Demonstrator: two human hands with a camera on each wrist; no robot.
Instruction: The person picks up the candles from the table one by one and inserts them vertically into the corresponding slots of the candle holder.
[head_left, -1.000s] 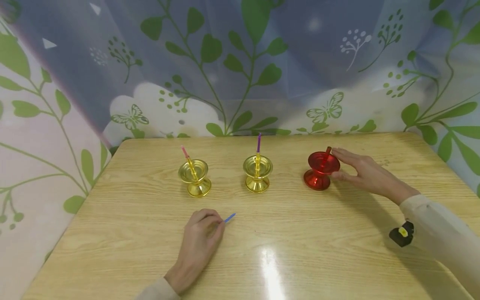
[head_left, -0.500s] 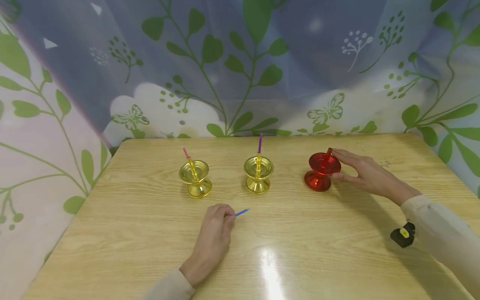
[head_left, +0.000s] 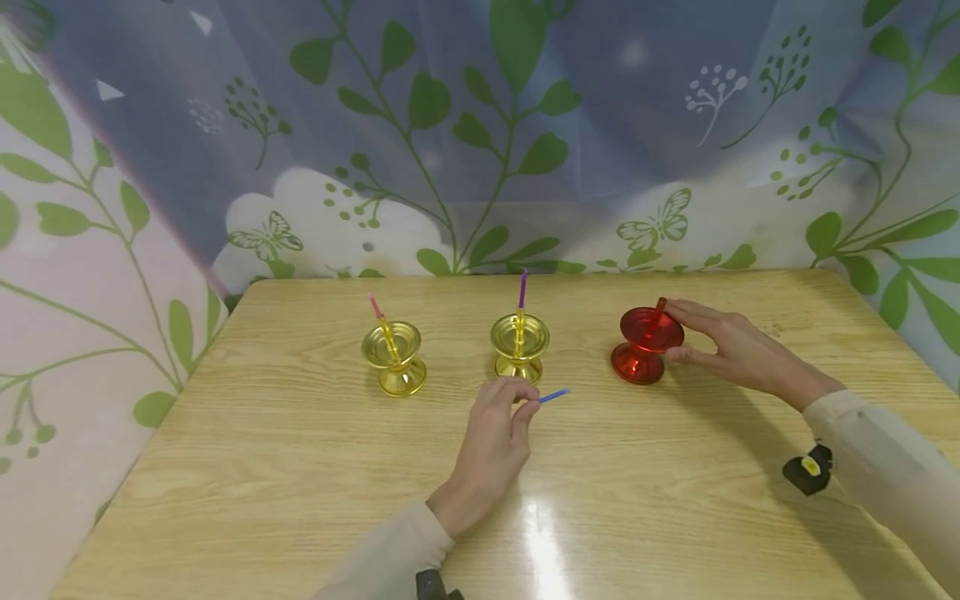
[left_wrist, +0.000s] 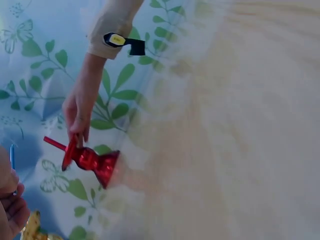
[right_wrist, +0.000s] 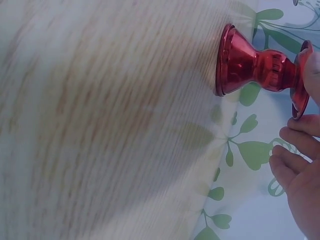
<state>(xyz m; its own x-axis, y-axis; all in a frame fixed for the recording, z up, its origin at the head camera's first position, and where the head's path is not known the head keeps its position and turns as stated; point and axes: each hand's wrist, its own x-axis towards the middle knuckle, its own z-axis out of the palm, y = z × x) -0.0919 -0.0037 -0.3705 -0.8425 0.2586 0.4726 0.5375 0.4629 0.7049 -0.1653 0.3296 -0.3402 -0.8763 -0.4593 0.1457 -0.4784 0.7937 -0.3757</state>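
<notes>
Between thumb and fingertips my left hand point(head_left: 491, 446) pinches a thin blue candle point(head_left: 555, 395), its free end pointing right, above the table in front of the middle holder. My right hand point(head_left: 738, 346) holds the dish rim of a red candle holder point(head_left: 637, 367), which stands upright on the table. In the right wrist view the thumb lies on the red holder's point(right_wrist: 240, 62) rim, fingers near its edge. The holder's red tube point(head_left: 660, 307) has no candle showing. The left wrist view shows the blue candle point(left_wrist: 12, 157) upright beside the red holder point(left_wrist: 87, 160).
Two gold candle holders stand to the left: one point(head_left: 402, 379) with a pink candle point(head_left: 376, 306), the other point(head_left: 520, 333) with a purple candle point(head_left: 522, 290). The wooden table point(head_left: 300, 467) meets a leaf-patterned cloth backdrop point(head_left: 637, 108) at its far edge.
My left hand has moved right and away from me with the blue candle, from in front of the left gold holder to the middle one. My right hand stays at the red holder.
</notes>
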